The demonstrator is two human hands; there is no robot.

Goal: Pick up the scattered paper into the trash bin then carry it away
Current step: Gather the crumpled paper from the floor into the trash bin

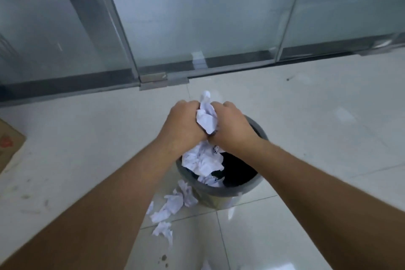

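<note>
Both forearms are reaching over the bin [258,188]; the left hand [183,125] and right hand [232,129] are squeezing a paper wad [206,116] above it. Next: release, then gather the floor scraps [173,204].

The crumpled paper [206,117] is white with a faint lilac cast, and the wad lower down [202,161] carries small dark printed marks. The trash bin [228,193] is grey with a black inside. The loose scraps on the floor [173,204] are the same pale white. The floor [306,116] is glossy off-white tile with thin grey joints and dark smudges at the left. The glass doors [197,17] look frosted blue-grey with dark grey bottom rails. The cardboard [8,142] at the left edge is brown with a red mark.
</note>
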